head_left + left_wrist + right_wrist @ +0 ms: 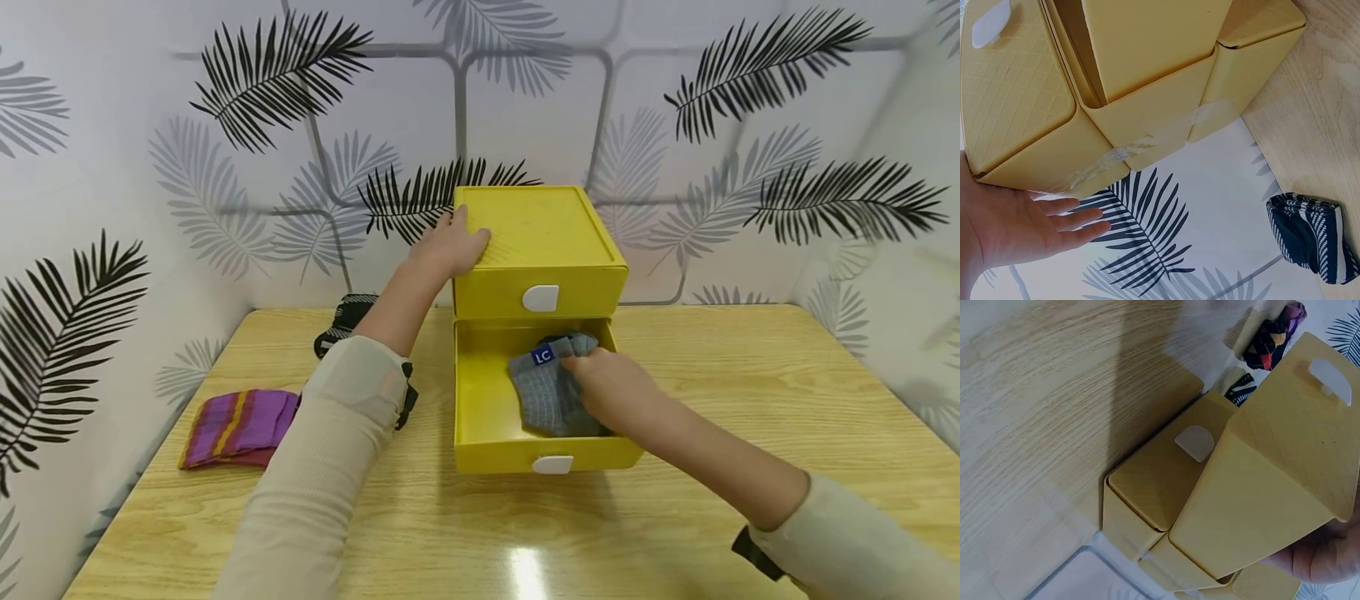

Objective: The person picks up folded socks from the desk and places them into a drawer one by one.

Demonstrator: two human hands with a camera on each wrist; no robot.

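Left hand [447, 244], fingers apart, braces yellow cabinet [536, 229]; right hand [618, 390] pinches grey sock [547, 400], drawer [486, 408] beneath its fingers: apparently stowing; next, probably, settling and release.

a folded purple cloth [258, 423] lies on the wooden table [750, 392].

Table [742, 375]: pale wood grain, before me
Middle: yellow drawer unit [501, 292], standing upright
On my left: folded purple cloth [251, 421], black-and-white cloth [352, 312]
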